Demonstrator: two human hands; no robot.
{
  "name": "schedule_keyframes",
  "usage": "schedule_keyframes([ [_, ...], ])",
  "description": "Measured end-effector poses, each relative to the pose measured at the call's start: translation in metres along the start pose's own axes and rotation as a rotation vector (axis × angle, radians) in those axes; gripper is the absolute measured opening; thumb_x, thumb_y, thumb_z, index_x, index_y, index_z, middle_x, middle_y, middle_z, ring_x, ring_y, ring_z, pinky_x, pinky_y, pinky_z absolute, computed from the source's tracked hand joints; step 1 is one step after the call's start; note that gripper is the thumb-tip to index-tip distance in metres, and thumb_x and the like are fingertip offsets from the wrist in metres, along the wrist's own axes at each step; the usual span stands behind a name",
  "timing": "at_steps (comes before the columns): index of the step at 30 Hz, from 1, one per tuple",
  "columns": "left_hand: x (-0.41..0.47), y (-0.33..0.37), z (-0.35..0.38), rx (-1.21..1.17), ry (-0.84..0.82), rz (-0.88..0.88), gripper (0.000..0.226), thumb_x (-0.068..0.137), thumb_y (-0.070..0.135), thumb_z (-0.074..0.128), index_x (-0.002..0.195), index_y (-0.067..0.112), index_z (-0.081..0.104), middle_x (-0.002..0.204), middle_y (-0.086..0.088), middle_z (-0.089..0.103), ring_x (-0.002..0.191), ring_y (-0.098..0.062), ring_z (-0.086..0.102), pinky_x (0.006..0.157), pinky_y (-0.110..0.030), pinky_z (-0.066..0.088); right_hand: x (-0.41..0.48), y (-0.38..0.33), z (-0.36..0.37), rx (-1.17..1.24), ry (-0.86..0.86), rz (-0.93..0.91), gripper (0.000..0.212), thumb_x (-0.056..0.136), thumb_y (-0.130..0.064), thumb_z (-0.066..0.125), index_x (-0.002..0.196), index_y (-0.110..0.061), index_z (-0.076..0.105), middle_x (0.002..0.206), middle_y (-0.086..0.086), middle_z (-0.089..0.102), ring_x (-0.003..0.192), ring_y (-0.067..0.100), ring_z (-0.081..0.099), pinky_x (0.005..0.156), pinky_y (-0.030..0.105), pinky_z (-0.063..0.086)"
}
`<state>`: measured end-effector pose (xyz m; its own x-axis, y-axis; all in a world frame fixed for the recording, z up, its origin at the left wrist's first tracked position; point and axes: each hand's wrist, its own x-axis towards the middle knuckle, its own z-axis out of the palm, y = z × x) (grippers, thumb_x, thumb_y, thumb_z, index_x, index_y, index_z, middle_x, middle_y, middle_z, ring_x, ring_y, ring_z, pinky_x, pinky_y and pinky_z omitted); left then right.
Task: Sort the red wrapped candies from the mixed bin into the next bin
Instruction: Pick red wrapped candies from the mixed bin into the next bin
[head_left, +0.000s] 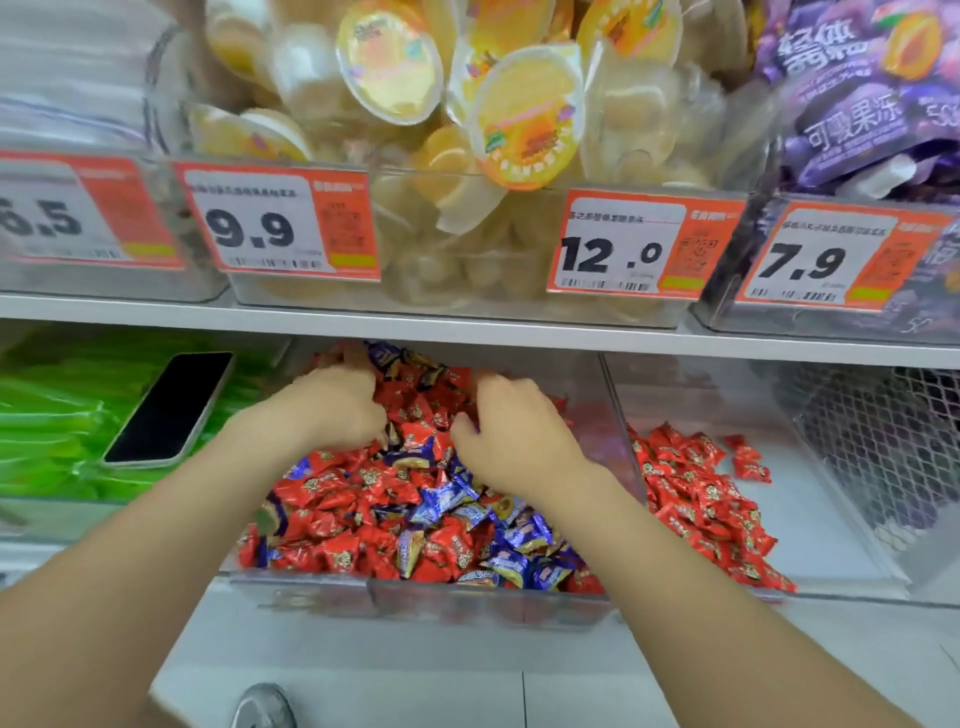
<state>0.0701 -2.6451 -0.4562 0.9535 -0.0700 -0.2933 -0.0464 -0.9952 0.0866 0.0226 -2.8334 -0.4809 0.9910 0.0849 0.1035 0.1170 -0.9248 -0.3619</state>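
Our left hand (337, 405) and right hand (514, 431) dig into the far half of the mixed bin (415, 597), fingers (501, 389) curled in the pile; we cannot tell if either holds anything. We should pinch only red wrapped candies (332, 493), leaving blue ones (441, 499), and lift them right into the next bin (831, 519). Above hang a 9.9 tag (249, 228), 12.0 tag (613, 254), 7.9 tag (802, 262); wrapper print is blurred.

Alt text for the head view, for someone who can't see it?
The left hand and right hand dig into the mixed bin of red and blue wrapped candies on a shop shelf. The next bin to its right holds only red candies. A phone lies on green packets at left.
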Motion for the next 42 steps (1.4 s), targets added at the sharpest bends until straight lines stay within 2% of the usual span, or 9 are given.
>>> schedule_keyframes([
  [4,0.007,-0.013,-0.007,-0.018,0.035,0.109,0.014,0.101,0.014,0.050,0.112,0.009,0.058,0.104,-0.012,0.065,0.083,-0.023,0.055,0.073,-0.035,0.049,0.031,-0.011,0.010,0.138,-0.108,0.025,0.037,0.097,-0.045,0.059,0.117,-0.015,0.054,0.091,0.006,0.062,0.085,0.029,0.063,0.072,0.039,0.054],
  [6,0.006,-0.013,-0.009,-0.051,0.013,0.143,0.016,0.102,0.023,0.054,0.088,0.016,0.053,0.078,-0.002,0.056,0.065,-0.015,0.048,0.059,-0.028,0.040,0.041,-0.016,0.020,0.170,-0.121,0.015,0.049,0.090,-0.059,0.058,0.123,-0.023,0.054,0.103,0.003,0.066,0.094,0.029,0.065,0.082,0.043,0.059],
  [10,0.006,-0.008,-0.011,-0.019,-0.008,0.172,0.036,0.096,0.033,0.072,0.122,0.017,0.052,0.099,-0.002,0.056,0.080,-0.017,0.053,0.066,-0.028,0.043,0.053,-0.022,0.032,0.085,-0.262,-0.081,0.071,0.096,-0.062,0.061,0.154,-0.027,0.041,0.148,0.007,0.057,0.130,0.035,0.056,0.104,0.045,0.052],
  [16,0.007,-0.022,-0.004,-0.118,0.050,0.331,0.064,0.091,0.035,0.080,0.146,0.030,0.048,0.144,0.005,0.056,0.128,-0.021,0.055,0.097,-0.028,0.043,0.054,-0.003,0.017,0.118,-0.322,-0.124,0.037,0.098,-0.041,0.072,0.132,-0.027,0.066,0.130,-0.001,0.066,0.112,0.021,0.063,0.091,0.033,0.052],
  [27,-0.013,-0.016,0.010,-0.200,0.235,0.563,0.014,0.095,0.040,0.073,0.107,0.046,0.070,0.094,0.027,0.068,0.092,-0.004,0.057,0.095,-0.036,0.048,0.008,0.031,-0.019,0.293,-0.115,-0.151,0.027,0.100,-0.021,0.070,0.126,-0.030,0.067,0.086,-0.028,0.055,0.064,-0.024,0.049,0.060,0.004,0.034],
  [32,-0.022,-0.005,0.009,-0.281,0.199,0.551,0.022,0.096,0.030,0.074,0.114,0.041,0.070,0.091,0.020,0.069,0.087,-0.001,0.053,0.076,-0.025,0.040,-0.008,0.039,-0.030,0.299,-0.095,-0.128,0.037,0.105,-0.017,0.061,0.140,-0.032,0.061,0.093,-0.031,0.054,0.072,-0.015,0.051,0.072,0.007,0.036],
  [36,-0.028,0.000,0.007,-0.282,0.115,0.555,0.028,0.095,0.028,0.076,0.117,0.042,0.067,0.096,0.020,0.066,0.079,0.004,0.058,0.065,-0.012,0.039,-0.021,0.045,-0.033,0.299,-0.108,-0.106,0.037,0.108,-0.014,0.055,0.137,-0.036,0.059,0.087,-0.023,0.055,0.054,-0.010,0.051,0.061,0.017,0.038],
  [39,-0.032,0.004,0.011,-0.148,0.047,0.571,0.037,0.093,0.034,0.078,0.127,0.039,0.064,0.115,0.019,0.056,0.107,-0.002,0.053,0.088,-0.018,0.040,-0.028,0.050,-0.035,0.368,-0.130,-0.067,0.038,0.110,-0.012,0.051,0.137,-0.037,0.057,0.090,-0.009,0.060,0.042,0.003,0.049,0.046,0.017,0.038],
  [42,-0.035,0.008,0.018,-0.100,0.085,0.543,0.036,0.094,0.037,0.076,0.128,0.029,0.066,0.122,0.012,0.054,0.119,-0.013,0.049,0.097,-0.029,0.041,-0.032,0.053,-0.034,0.383,-0.144,-0.053,0.037,0.109,-0.015,0.055,0.135,-0.041,0.058,0.094,-0.005,0.060,0.049,0.007,0.055,0.052,0.026,0.052],
])
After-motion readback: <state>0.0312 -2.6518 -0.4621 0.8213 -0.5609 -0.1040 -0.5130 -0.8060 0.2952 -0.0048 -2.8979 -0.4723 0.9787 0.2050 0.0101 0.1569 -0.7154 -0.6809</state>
